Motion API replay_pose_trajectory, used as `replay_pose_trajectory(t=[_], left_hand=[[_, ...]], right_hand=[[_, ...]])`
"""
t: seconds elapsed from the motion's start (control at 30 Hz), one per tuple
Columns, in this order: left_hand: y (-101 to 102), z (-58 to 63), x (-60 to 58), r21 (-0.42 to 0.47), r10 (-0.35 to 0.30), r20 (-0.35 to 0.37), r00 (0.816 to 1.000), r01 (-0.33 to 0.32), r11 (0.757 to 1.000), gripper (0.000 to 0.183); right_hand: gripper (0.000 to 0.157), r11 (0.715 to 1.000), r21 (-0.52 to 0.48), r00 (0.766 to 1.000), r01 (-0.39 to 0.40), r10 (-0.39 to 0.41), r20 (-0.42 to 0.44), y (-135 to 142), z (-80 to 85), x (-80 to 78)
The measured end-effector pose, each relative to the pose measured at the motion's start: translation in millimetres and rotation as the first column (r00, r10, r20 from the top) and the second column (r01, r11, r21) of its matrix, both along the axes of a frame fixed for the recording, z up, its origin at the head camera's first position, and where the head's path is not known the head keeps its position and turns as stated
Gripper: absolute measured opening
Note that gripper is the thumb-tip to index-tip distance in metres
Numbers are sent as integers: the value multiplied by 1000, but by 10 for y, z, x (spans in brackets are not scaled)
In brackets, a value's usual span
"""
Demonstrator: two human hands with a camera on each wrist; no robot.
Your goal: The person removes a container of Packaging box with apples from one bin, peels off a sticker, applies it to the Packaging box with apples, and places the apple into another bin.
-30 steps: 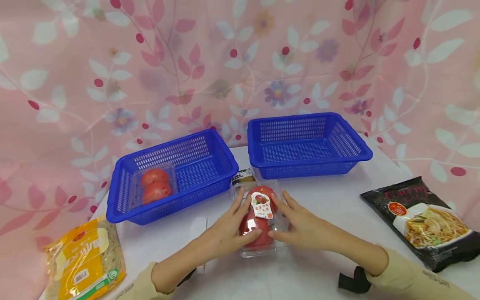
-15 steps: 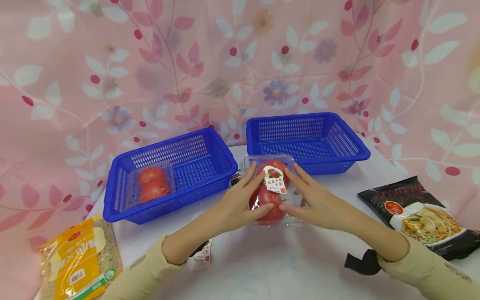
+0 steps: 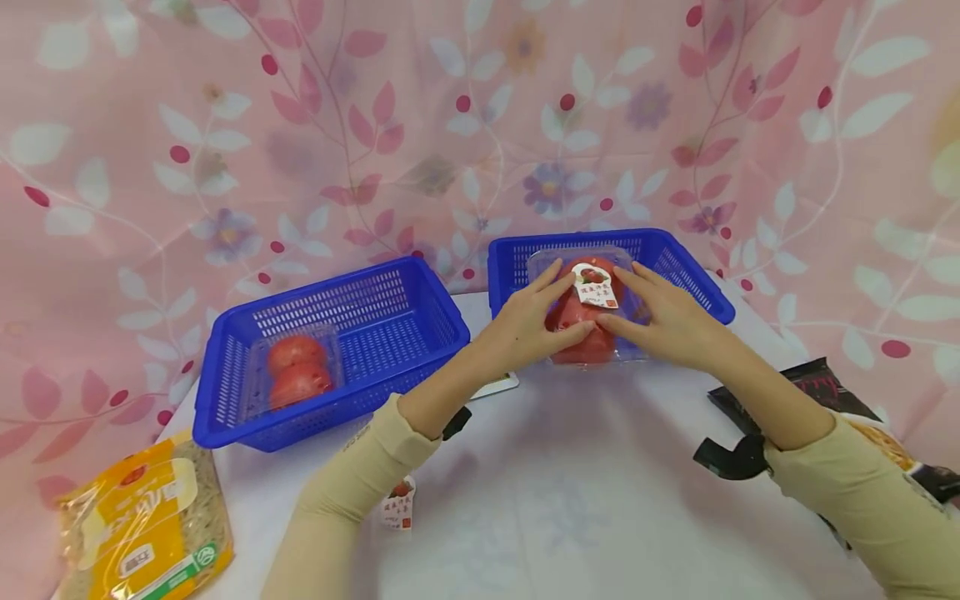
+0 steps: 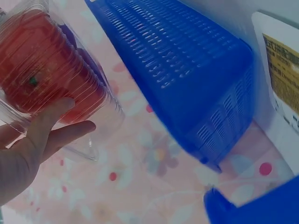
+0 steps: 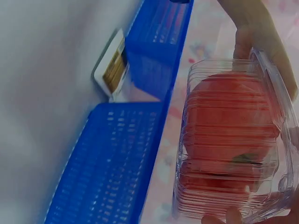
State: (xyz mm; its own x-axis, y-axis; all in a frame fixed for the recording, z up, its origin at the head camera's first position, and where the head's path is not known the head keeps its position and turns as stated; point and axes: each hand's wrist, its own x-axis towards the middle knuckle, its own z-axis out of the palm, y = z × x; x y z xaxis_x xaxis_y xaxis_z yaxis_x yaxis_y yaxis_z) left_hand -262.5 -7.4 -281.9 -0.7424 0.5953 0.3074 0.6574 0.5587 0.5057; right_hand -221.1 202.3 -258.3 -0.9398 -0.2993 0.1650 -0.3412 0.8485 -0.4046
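Together, left hand (image 3: 525, 327) and right hand (image 3: 670, 323) grip the fruit box (image 3: 587, 315); the right basket (image 3: 681, 268) sits below. Leftward — the left basket (image 3: 386, 342).

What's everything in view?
Table: one, white, below
Floral cloth: one, pink, behind
Left basket, right basket: two, blue, on table
Held box: one, clear, right of centre
Other box: one, clear, in left basket
Fruit: two visible per box, red, inside
Left bag: one, yellow, on table
Right bag: one, black, on table
Flat pack: one, white-gold, near baskets
Label: one, white, on table
Dark pieces: two, black, lower view
Sleeves: two, beige, lower view
Left hand, right hand: two, on held box
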Motion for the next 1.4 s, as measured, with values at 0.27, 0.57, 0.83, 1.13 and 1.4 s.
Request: replay_pose_trajectory(t=[0.27,0.57,0.83,1.13,1.4], left_hand=[[366,53,-481,-59,-20,3,1000,20,998,63],[658,-46,-998,-37,70,74,995,-67,997,57],[867,-328,-1249,-53,139,101,985,-134,990,53],[991,-623,-1285,-54,86,96,992,-81,995,36],[1118,-688,-1285,-173,77,120,990,-56,983,37]], right_hand=[[77,996,36,997,81,-81,-20,239,3,-410],[64,995,10,990,100,-98,-104,365,-83,-947],[59,995,62,992,78,-71,-105,469,-308,-1215],[60,996,47,997,74,-76,32,685,-665,-1380],[63,999,42,990,30,-36,137,788,-792,-1375]])
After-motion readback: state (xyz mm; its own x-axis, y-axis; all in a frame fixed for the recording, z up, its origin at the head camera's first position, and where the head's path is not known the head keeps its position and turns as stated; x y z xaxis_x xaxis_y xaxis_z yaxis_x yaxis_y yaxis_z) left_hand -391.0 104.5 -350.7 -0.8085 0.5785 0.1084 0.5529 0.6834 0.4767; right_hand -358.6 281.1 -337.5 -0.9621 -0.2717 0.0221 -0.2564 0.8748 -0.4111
